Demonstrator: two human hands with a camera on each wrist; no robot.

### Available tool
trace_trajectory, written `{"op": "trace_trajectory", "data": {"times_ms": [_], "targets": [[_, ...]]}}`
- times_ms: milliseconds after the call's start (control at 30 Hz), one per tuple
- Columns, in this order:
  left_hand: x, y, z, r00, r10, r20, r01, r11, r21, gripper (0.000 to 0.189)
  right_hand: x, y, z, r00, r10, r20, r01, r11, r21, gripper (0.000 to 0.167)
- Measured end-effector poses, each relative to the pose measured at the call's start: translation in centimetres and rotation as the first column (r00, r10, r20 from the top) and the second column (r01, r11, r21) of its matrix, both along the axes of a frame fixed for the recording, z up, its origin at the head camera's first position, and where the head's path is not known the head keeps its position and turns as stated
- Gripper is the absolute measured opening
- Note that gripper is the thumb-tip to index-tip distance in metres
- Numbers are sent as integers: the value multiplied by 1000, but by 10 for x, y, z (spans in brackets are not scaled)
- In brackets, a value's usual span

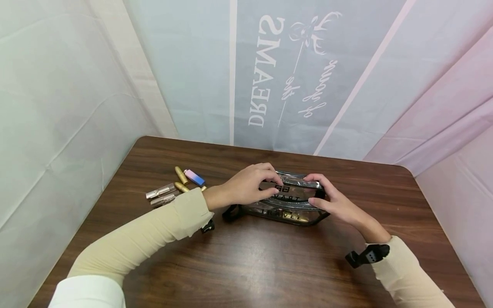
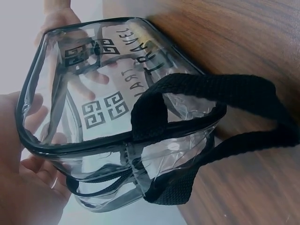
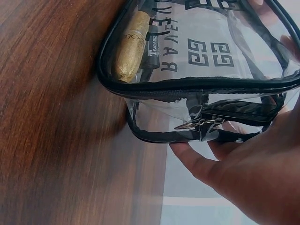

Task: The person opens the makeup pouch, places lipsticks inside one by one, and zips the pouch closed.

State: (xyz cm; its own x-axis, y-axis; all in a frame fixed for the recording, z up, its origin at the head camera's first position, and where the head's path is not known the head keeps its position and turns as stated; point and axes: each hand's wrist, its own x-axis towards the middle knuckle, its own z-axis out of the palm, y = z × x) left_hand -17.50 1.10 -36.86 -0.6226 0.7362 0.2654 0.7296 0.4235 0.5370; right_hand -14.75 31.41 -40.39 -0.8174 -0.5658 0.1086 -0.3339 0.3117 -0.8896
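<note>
A clear plastic travel bag (image 1: pixel 281 214) with black trim stands upright on the table, its top gaping. At its right end my right hand (image 1: pixel 333 199) grips the rims, thumb on the front one and fingers on the far one. My left hand (image 1: pixel 256 184) is at the left part of the top, thumb and fingers curled at the rim; the plastic partly covers the fingertips in the left wrist view. Inside the bag lie a gold tube (image 3: pixel 132 49) and a black lettered item (image 3: pixel 151 49). A black strap handle (image 2: pixel 201 89) sticks out from the left end.
Left of the bag lie gold bullet-shaped tubes (image 1: pixel 180 174), a pink-and-blue tube (image 1: pixel 194 177) and two clear-capped tubes (image 1: pixel 161 192). The brown wooden table (image 1: pixel 250 265) meets a printed curtain (image 1: pixel 200 77) at the back.
</note>
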Motion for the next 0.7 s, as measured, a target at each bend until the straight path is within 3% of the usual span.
{"op": "trace_trajectory", "data": {"times_ms": [433, 700], "targets": [[-3, -4, 12, 999, -10, 42, 10, 1000, 6, 17, -2, 0, 7, 1000, 5, 17, -5, 1000, -8, 48], [-1, -16, 19, 999, -7, 50, 7, 1000, 5, 16, -3, 0, 7, 1000, 9, 18, -9, 1000, -6, 47]]}}
